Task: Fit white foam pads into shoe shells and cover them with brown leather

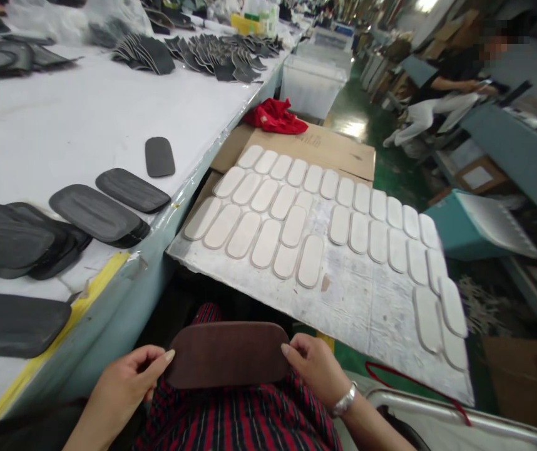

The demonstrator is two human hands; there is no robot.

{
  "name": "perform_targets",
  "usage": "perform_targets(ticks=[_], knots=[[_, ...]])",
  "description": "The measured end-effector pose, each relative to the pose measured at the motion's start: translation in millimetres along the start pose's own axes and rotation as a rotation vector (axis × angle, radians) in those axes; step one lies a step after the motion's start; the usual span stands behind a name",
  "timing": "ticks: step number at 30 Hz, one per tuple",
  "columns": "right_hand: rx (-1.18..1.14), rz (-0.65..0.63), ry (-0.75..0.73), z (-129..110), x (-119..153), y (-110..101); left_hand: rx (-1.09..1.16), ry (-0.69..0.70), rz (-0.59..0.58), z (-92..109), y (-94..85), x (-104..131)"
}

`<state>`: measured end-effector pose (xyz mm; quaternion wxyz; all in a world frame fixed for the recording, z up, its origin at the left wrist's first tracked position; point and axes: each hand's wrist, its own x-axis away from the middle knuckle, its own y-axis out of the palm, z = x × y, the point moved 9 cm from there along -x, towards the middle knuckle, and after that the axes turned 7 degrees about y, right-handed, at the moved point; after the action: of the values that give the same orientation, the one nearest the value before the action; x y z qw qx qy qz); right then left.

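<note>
A dark brown oblong piece with rounded ends [229, 354] is stretched level over my lap. My left hand [130, 382] pinches its left end between thumb and fingers, and my right hand [313, 363] pinches its right end. To the left, a pile of black oblong pieces [10, 241] lies on the white table, with a single black piece [15, 324] nearer me. Two smaller stacks and a short dark piece [159, 156] lie farther along. Rows of pale oblong pieces [245, 235] cover much of a grey board [343, 307] at the front right.
The white table's edge [193, 172] runs along my left. A red cloth [278, 117] sits on cardboard [334, 147] behind the board. A metal rail [460, 413] is at the lower right. A seated person [442, 103] is in the background at right.
</note>
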<state>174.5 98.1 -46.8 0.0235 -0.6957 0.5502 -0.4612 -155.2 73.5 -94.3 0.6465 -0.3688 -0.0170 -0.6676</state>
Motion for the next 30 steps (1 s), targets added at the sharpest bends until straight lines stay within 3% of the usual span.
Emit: perform_targets(ticks=[8, 14, 19, 22, 24, 27, 28, 30], knots=[[0.026, -0.017, -0.001, -0.5, -2.9, -1.6, -0.025, -0.031, 0.003, -8.4, -2.1, -1.1], [0.11, 0.013, -0.057, -7.3, -0.7, -6.5, 0.075, -0.034, 0.046, -11.8, -0.6, 1.0], [0.234, 0.102, -0.141, -20.5, 1.5, -10.6, 0.056, -0.015, 0.068, -3.8, -1.3, 1.9], [0.273, 0.154, -0.133, -15.9, 0.5, -18.9, -0.099, 0.011, 0.069, 6.1, -6.6, 4.4], [0.218, 0.153, -0.084, -1.2, -1.4, -27.0, -0.29, 0.128, 0.147, 23.8, -15.8, 9.7], [-0.056, 0.061, 0.02, 31.1, -2.9, -32.3, -0.525, 0.544, 0.377, 75.3, -18.8, 33.9], [-0.155, 0.035, 0.046, 40.5, -2.3, -32.0, -0.552, 0.721, 0.414, 93.5, -10.2, 46.0], [-0.275, 0.028, 0.059, 51.8, 0.6, -30.2, -0.562, 1.044, 0.352, 122.8, 21.4, 68.4]])
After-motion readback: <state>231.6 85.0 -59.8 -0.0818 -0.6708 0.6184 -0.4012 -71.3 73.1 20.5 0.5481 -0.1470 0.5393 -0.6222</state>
